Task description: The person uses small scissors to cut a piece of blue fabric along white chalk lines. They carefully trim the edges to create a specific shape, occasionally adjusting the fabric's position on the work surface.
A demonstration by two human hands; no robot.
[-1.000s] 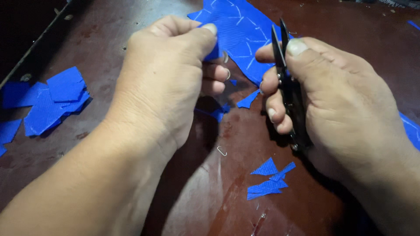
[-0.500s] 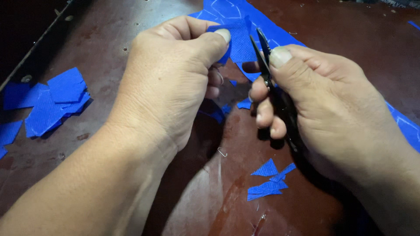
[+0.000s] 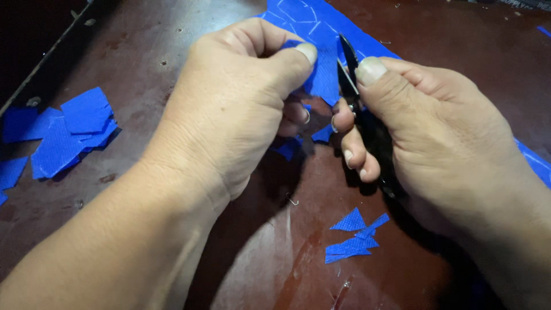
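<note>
My left hand (image 3: 229, 109) pinches a small piece of blue fabric (image 3: 324, 80) between thumb and fingers, just above the dark brown table (image 3: 143, 57). My right hand (image 3: 436, 138) grips small black snips (image 3: 351, 80), thumb pressed on top, blades pointing up and touching the right edge of the held piece. A large blue fabric sheet (image 3: 310, 17) with pale chalk lines lies behind both hands.
A pile of cut blue pieces (image 3: 69, 132) lies at the left edge. Small blue scraps (image 3: 353, 235) sit in front of my right hand, and more under my hands (image 3: 290, 148). A strip of blue fabric (image 3: 536, 161) shows at the far right.
Both hands drifted slightly left. The snips moved in from the right to the edge of the held blue piece, and their blades have come closer together.
</note>
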